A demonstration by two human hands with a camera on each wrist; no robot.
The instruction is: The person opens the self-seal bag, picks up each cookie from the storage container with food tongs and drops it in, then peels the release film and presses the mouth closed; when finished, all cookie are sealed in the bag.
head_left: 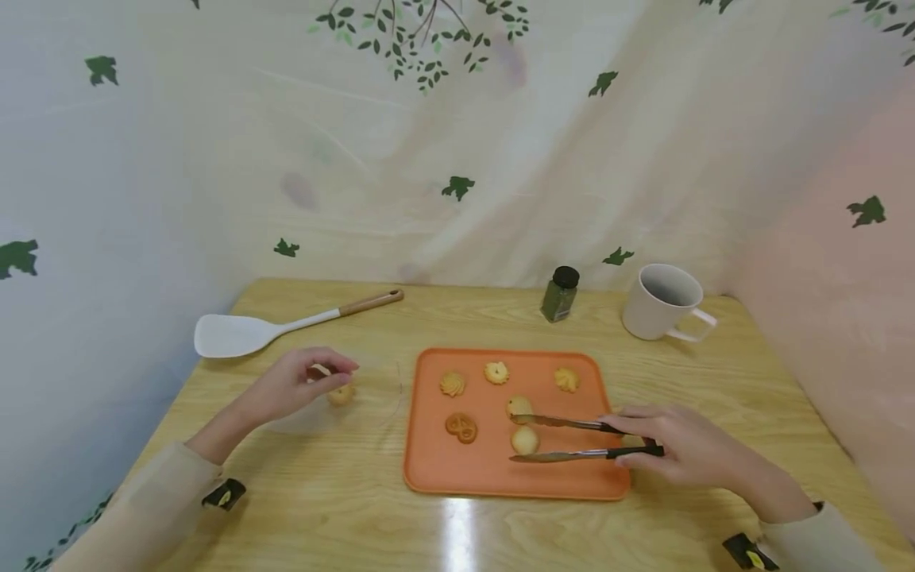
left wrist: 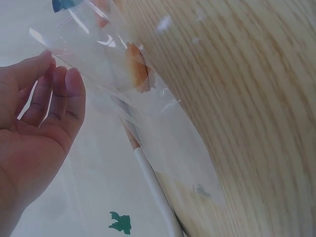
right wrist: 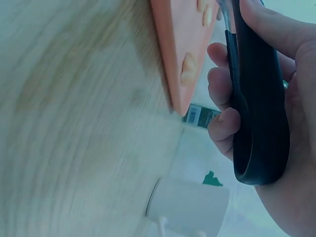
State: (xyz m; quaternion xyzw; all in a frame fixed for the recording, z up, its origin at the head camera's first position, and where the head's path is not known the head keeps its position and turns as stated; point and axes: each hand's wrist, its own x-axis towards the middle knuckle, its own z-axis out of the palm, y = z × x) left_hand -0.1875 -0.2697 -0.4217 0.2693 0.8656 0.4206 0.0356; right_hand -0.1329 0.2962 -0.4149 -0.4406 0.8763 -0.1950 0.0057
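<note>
The plain round cookie [head_left: 525, 442] lies on the orange tray [head_left: 443, 477], between the spread arms of the tongs [head_left: 575, 455]; from where I stand, contact cannot be confirmed. The tongs' long axis runs crosswise, tips leftward, nearly parallel to the tray's long edge. The right hand [head_left: 686, 445], at the tray's right side, grips the tongs; the cookie lies to its left, nearer it than the other hand. The left hand [head_left: 296, 380], left of the tray, pinches a clear bag [left wrist: 173, 128]; a second cookie [left wrist: 139, 69] shows through the film.
</note>
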